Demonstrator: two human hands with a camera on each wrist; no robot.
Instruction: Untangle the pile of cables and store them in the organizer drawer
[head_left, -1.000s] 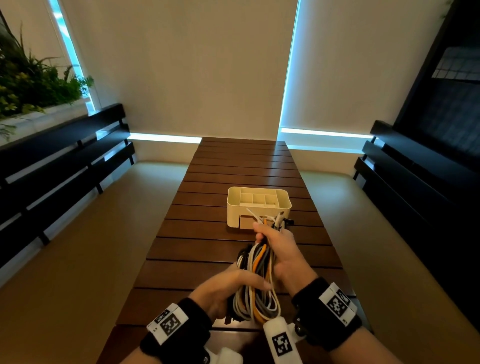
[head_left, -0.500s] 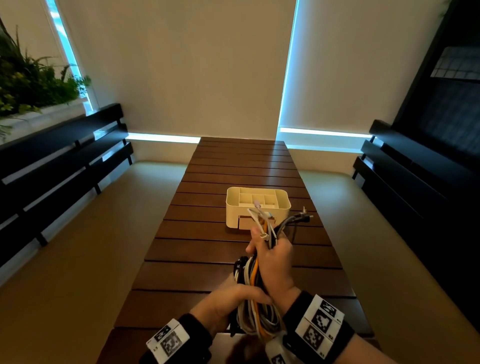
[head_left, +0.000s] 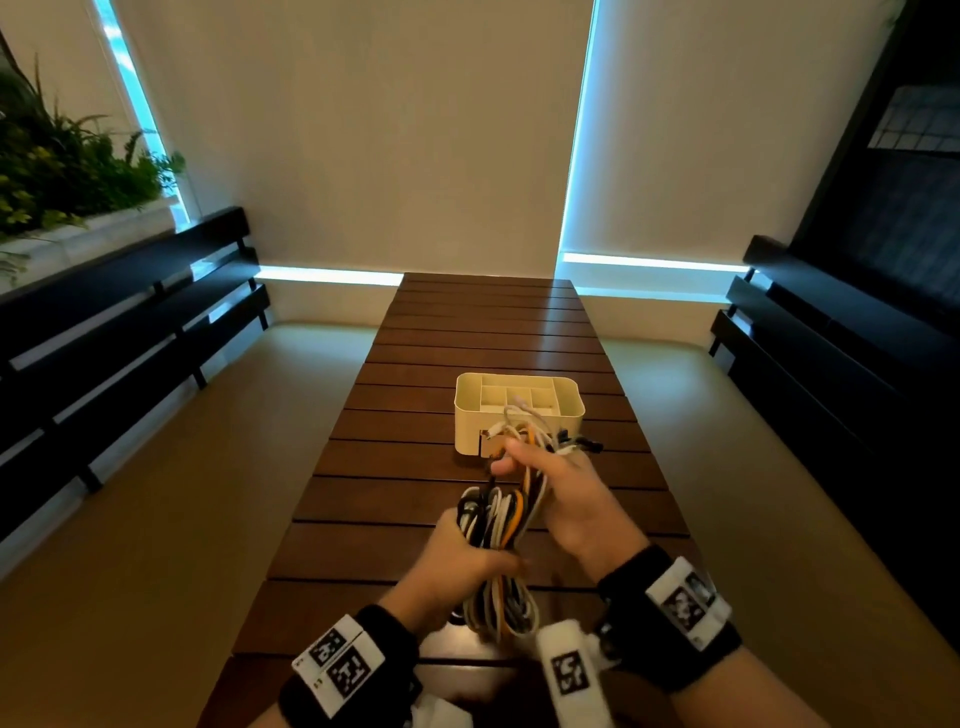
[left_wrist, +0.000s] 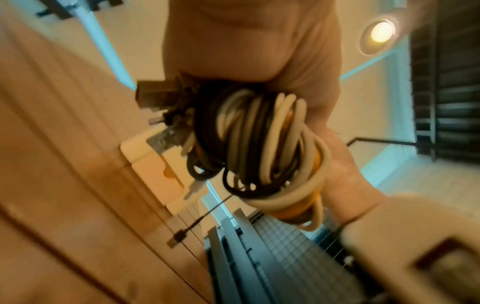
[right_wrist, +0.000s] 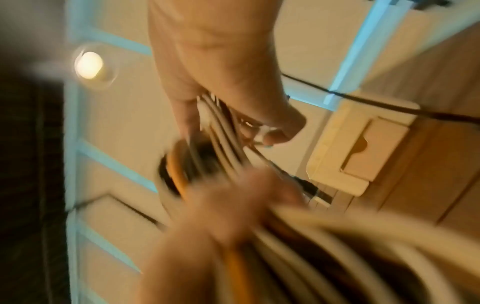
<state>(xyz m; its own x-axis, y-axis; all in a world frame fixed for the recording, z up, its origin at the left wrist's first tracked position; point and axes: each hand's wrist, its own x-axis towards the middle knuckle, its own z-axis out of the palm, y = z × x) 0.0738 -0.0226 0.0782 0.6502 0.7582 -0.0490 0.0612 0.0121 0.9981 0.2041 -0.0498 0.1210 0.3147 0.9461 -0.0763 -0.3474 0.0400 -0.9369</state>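
A bundle of white, black, grey and orange cables (head_left: 500, 525) hangs above the near part of the wooden table (head_left: 415, 483). My left hand (head_left: 460, 558) grips its middle, with loops spilling out below. My right hand (head_left: 553, 480) grips the upper end, where plugs stick out past the fingers. In the left wrist view the coiled cables (left_wrist: 262, 148) fill the palm. The blurred right wrist view shows the strands (right_wrist: 223, 139) running between both hands. The cream organizer (head_left: 518, 410) stands just beyond the hands, its front drawer (right_wrist: 374, 148) closed.
Dark slatted benches (head_left: 119, 332) run along both sides of the table, the right one (head_left: 831, 332) against a dark wall. A planter with green plants (head_left: 62, 171) sits at the upper left. Bare table stretches beyond the organizer.
My right hand has shifted slightly right and turned, spreading the plug ends sideways in front of the organizer. The left hand has slid up the bundle, keeping its grip.
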